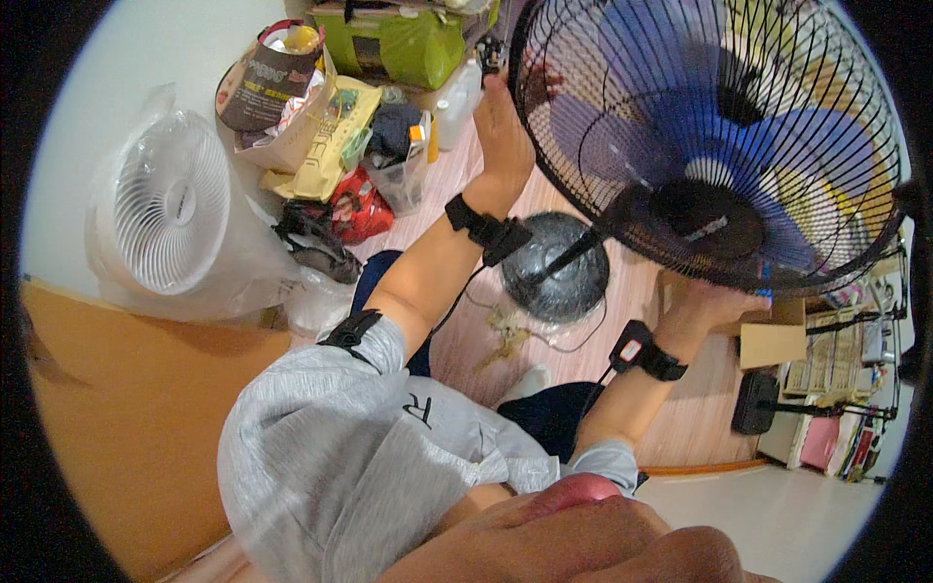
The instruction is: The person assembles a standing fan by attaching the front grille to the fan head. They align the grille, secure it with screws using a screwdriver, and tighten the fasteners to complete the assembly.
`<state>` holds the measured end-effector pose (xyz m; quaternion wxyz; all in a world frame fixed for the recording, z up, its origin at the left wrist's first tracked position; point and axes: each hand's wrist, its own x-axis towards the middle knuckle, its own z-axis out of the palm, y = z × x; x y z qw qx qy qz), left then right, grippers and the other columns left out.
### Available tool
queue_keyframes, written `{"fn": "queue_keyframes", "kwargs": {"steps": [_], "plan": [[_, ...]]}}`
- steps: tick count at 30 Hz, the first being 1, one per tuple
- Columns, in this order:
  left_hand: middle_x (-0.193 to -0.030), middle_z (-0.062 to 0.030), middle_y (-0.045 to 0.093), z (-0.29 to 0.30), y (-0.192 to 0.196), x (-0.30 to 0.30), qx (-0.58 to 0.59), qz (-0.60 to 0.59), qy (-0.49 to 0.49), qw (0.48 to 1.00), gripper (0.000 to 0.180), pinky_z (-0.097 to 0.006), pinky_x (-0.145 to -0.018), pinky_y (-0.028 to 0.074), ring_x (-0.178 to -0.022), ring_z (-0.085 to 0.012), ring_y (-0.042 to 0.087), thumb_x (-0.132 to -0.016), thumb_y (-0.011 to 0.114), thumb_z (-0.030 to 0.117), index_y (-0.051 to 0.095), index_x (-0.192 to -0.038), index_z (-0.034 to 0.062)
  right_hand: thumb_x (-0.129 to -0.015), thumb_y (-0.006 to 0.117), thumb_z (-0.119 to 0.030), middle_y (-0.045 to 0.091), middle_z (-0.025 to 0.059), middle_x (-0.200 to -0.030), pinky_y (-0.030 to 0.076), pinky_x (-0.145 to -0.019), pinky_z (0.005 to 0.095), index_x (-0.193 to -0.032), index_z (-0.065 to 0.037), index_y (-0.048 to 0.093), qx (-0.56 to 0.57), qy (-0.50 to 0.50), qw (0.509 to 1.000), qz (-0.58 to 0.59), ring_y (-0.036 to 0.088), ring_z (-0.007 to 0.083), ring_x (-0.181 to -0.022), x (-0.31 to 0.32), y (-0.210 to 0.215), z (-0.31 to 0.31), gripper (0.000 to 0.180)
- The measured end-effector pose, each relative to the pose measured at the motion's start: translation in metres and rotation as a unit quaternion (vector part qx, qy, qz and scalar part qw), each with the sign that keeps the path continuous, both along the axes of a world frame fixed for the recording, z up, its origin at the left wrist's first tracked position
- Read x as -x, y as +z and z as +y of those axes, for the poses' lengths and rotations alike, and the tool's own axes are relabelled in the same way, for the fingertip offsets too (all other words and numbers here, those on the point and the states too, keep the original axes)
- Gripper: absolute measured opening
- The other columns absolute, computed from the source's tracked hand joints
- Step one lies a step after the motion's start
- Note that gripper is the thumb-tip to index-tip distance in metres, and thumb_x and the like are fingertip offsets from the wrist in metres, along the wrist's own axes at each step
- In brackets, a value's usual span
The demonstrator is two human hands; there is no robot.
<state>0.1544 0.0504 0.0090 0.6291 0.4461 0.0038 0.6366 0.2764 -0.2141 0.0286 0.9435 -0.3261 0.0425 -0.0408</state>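
Note:
A large standing fan (705,214) with a black wire cage and blue blades fills the upper right, close in front of me. Its thin pole runs down to a round dark base (556,277) on the floor. My left hand (503,146) is at the cage's left rim, thumb side up, its fingers partly hidden by the cage. At the lower rim is my right hand (714,299), closed on the edge, with its fingertips partly covered by the wires. Both wrists carry black straps with small boxes.
A white fan wrapped in clear plastic (175,204) stands at the left by an orange-brown panel (146,418). Bags (330,126) and a green box (394,44) are piled at the back. An open cardboard box (773,340) and shelving lie right. A cable crosses the floor near the base.

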Motion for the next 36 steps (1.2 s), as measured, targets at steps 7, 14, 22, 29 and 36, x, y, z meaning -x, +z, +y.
{"fn": "queue_keyframes", "kwargs": {"steps": [7,14,22,29,36], "plan": [[-0.126,-0.0134,0.065,-0.006,0.009,0.009,-0.070,0.039,-0.004,0.997,0.098,-0.034,-0.102,0.047,-0.112,-0.0208,0.062,-0.098,0.025,0.079,0.054,-0.138,-0.0061,-0.099,0.012,-0.076,0.038,0.0191,-0.161,0.031,-0.120,0.0598,-0.157,-0.006,0.036,0.054,-0.018,0.997,-0.053,0.037,0.0433,-0.147,-0.013,-0.009,-0.006,0.094],[-0.149,-0.0142,0.049,-0.016,0.024,0.021,-0.159,0.047,0.015,0.986,0.062,-0.034,-0.106,0.047,-0.125,-0.0199,0.059,-0.113,0.025,0.044,0.027,-0.160,0.0033,-0.098,0.020,-0.078,0.042,0.0167,-0.159,0.031,-0.120,0.0602,-0.157,-0.013,0.039,-0.011,0.054,0.995,-0.080,0.043,0.0453,-0.140,-0.011,-0.007,-0.011,0.090],[-0.150,-0.0180,0.046,-0.007,0.015,0.017,-0.184,0.096,0.044,0.977,0.098,-0.039,-0.114,0.038,-0.136,-0.0284,0.050,-0.095,0.043,0.078,0.033,-0.156,0.0014,-0.106,0.027,-0.058,0.049,0.0184,-0.151,0.040,-0.115,0.0580,-0.150,-0.006,0.046,0.331,-0.060,0.915,-0.222,0.049,0.0400,-0.136,-0.001,-0.007,-0.013,0.070],[-0.140,-0.0166,0.054,-0.007,0.013,0.014,-0.167,0.058,0.004,0.984,0.096,-0.038,-0.109,0.043,-0.126,-0.0258,0.057,-0.096,0.051,0.072,0.032,-0.155,-0.0005,-0.107,0.041,-0.044,0.061,0.0113,-0.137,0.043,-0.112,0.0488,-0.137,-0.003,0.056,0.037,0.045,0.983,-0.176,0.057,0.0308,-0.124,-0.013,0.007,-0.018,0.053],[-0.150,-0.0186,0.043,-0.007,0.008,0.016,-0.174,0.099,0.082,0.976,0.102,-0.041,-0.115,0.037,-0.135,-0.0281,0.048,-0.096,0.039,0.078,0.027,-0.157,-0.0033,-0.110,0.027,-0.055,0.043,0.0140,-0.157,0.031,-0.121,0.0489,-0.154,-0.005,0.039,0.005,0.033,0.986,-0.162,0.043,0.0338,-0.142,-0.015,0.037,-0.021,0.068]]}}
